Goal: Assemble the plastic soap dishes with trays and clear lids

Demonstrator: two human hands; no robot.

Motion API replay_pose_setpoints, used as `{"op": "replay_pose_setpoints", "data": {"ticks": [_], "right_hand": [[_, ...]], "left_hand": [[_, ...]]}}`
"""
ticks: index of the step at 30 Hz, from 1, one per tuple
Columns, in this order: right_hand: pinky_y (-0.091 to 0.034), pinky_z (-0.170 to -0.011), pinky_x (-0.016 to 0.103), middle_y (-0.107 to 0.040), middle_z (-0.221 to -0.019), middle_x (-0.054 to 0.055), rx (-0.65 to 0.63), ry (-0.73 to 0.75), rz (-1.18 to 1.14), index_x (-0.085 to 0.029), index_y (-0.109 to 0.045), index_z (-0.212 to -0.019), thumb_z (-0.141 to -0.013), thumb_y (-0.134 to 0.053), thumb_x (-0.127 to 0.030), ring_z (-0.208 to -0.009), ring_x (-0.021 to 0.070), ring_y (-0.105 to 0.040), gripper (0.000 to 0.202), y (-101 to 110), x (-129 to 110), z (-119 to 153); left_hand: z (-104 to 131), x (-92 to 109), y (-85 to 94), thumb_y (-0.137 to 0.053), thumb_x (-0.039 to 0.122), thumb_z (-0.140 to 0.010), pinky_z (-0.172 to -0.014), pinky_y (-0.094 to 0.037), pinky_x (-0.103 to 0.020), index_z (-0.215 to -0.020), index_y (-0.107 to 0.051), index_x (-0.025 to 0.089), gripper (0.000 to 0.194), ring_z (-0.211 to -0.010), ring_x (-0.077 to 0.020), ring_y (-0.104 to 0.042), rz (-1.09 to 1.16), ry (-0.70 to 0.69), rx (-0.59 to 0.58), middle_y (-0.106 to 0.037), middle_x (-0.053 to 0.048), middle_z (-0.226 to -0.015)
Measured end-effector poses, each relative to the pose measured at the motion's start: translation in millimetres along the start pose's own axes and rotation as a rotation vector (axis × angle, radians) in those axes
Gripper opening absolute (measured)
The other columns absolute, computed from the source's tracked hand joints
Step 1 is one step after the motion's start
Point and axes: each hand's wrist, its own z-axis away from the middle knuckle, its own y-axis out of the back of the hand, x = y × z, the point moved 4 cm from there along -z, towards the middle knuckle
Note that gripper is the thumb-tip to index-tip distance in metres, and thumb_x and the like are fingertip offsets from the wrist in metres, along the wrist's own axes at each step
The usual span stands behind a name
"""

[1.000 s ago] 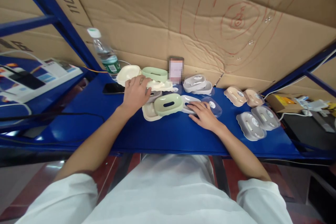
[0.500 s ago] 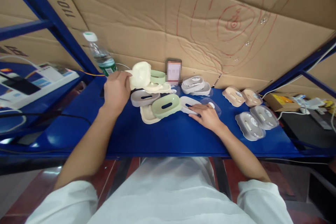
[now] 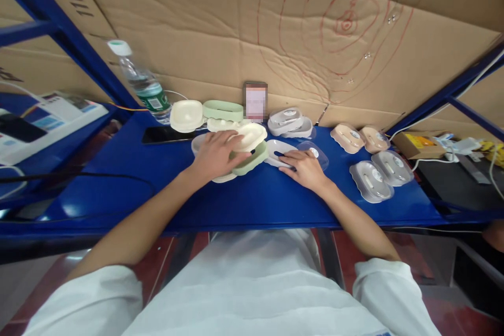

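My left hand (image 3: 216,155) holds a cream wavy-edged soap dish piece (image 3: 251,136), thumb below and fingers on its left end, tilted over a green oval soap dish (image 3: 255,160) with a slot. Partly hidden under that hand are a greyish dish (image 3: 197,143) and a cream piece (image 3: 223,179). My right hand (image 3: 309,169) has its fingers in a pale grey oval soap dish (image 3: 275,148) and its thumb by the near rim. A clear lid (image 3: 319,156) with a round label lies beside it. Behind are a cream piece (image 3: 187,115) and a green dish (image 3: 223,110).
Grey dishes (image 3: 291,122) lie at the back, with lidded peach soap dishes (image 3: 347,138) and grey ones (image 3: 371,181) at the right. A water bottle (image 3: 151,95), a dark phone (image 3: 167,134) and a small upright screen (image 3: 255,102) stand or lie along the cardboard wall (image 3: 197,26).
My left hand has moved right and nearer to me, carrying the cream soap dish piece from the back left to above the green dish. My right hand stays at the pale grey dish.
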Motion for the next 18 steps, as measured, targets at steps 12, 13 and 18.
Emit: {"op": "replay_pose_setpoints", "data": {"ticks": [12,13,18], "right_hand": [[-0.044,-0.11,0.051,-0.085,-0.111,0.009,0.316,-0.181,-0.139,-0.026,-0.085,-0.108,-0.111,-0.051,-0.056,-0.107,0.0306,-0.076,0.046,23,3,2],[-0.047,-0.105,0.05,-0.085,-0.106,0.009,0.372,-0.234,-0.156,-0.025,-0.085,-0.103,-0.111,-0.05,-0.057,-0.103,0.0309,-0.076,0.048,27,10,4],[-0.055,-0.079,0.042,-0.081,-0.089,0.009,0.624,-0.387,-0.249,-0.022,-0.079,-0.088,-0.106,-0.052,-0.061,-0.083,0.0286,-0.073,0.05,49,42,14]], "left_hand": [[5,27,11.7,-0.047,0.031,-0.113,-0.117,-0.039,-0.055,-0.129,-0.074,0.022,0.032,-0.119,-0.0318,-0.071,-0.03,-0.171,0.069,-0.079,-0.012,-0.125],[7,33,12.5,-0.049,0.031,-0.113,-0.115,-0.041,-0.053,-0.126,-0.074,0.022,0.03,-0.116,-0.0303,-0.071,-0.037,-0.228,0.081,-0.08,-0.011,-0.122],[31,81,7.0,-0.057,0.022,-0.111,-0.107,-0.046,-0.041,-0.121,-0.072,0.02,0.017,-0.104,-0.0215,-0.071,0.068,-0.647,0.163,-0.08,-0.005,-0.11]]}}
